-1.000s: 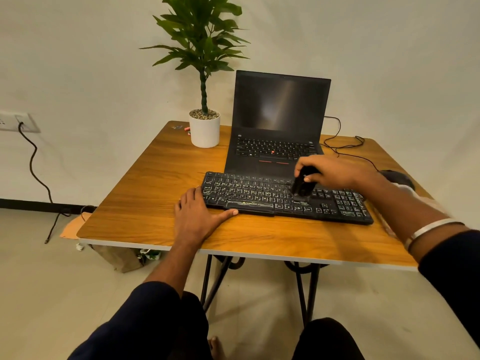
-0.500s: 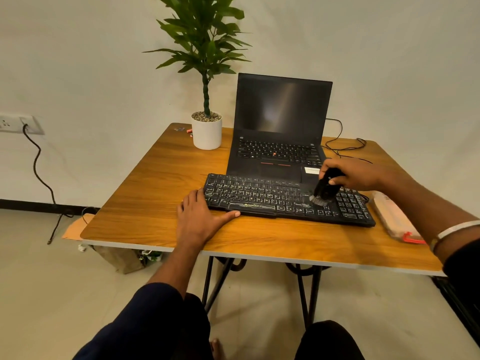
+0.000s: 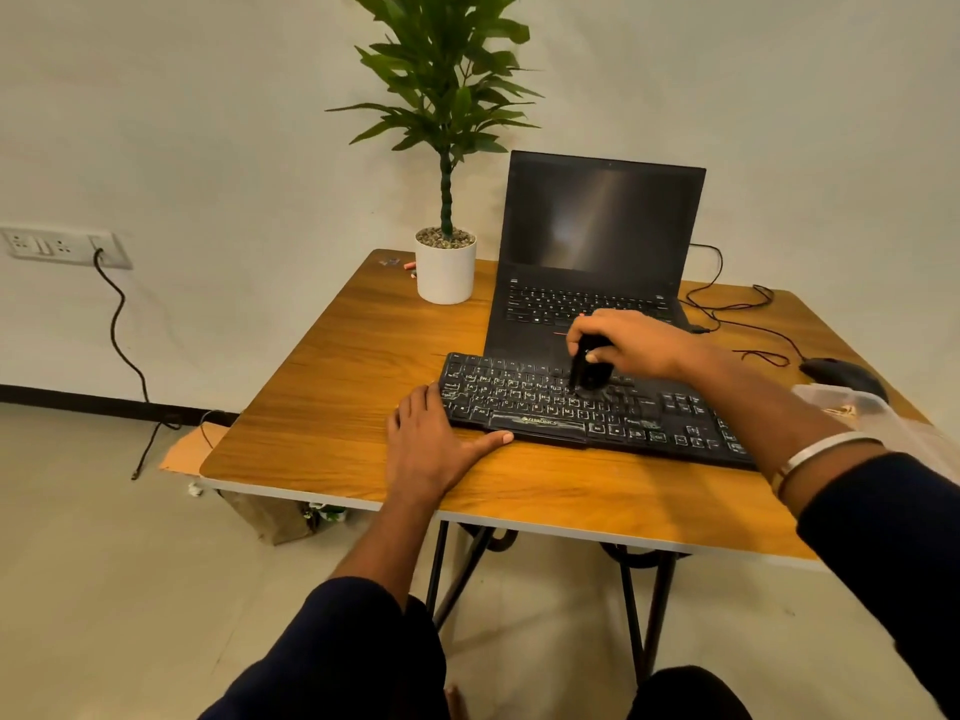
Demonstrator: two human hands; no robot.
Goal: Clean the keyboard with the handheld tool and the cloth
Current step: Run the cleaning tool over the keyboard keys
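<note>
- A white pot (image 3: 445,272) stood at the back of the wooden table (image 3: 332,387), just left of the laptop (image 3: 597,252); it was filled to the rim with small pebbles, and a green plant (image 3: 441,85) rose from them on a straight stem.
- A clear plastic bag (image 3: 872,413) lay at the right edge of the table, with something small and orange showing inside; I could not tell what it was.
- The keyboard (image 3: 545,407) was black with pale, worn lettering and a faint brand mark on its front edge. It lay flat near the front of the table, directly before the open laptop, whose screen was dark.
- My right hand (image 3: 639,345) gripped a small black brush (image 3: 589,368), fingers curled round its body, its lower end down on the middle rows of keys.
- My left hand (image 3: 431,449) lay flat and relaxed on the table, fingers straight, thumb stretched along the keyboard's front edge at its left corner.
- A black mouse (image 3: 841,374) sat behind the bag, its cable trailing back past the laptop.
</note>
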